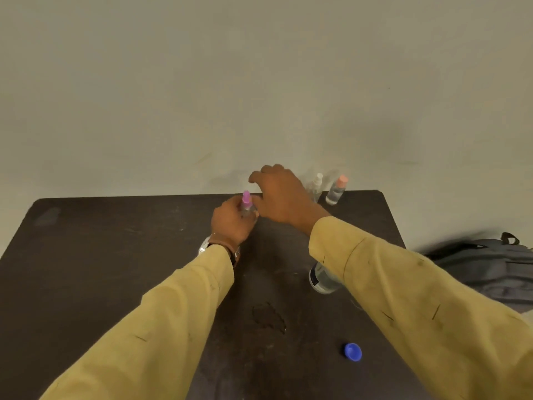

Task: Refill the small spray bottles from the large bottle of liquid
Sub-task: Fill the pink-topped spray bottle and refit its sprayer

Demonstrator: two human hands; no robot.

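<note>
My left hand is wrapped around a small clear spray bottle with a pink top, standing near the table's far edge. Just above and to the right of it hovers my right hand, fingers spread, holding nothing. Two more small bottles stand at the far right corner: one with a white spray top and one with a peach cap. The large clear bottle stands mid-right, mostly hidden under my right sleeve. Its blue cap lies loose on the table near the front right.
The dark brown table has a wet patch near its middle. A grey backpack rests just off the table's right edge. A plain wall rises behind the table.
</note>
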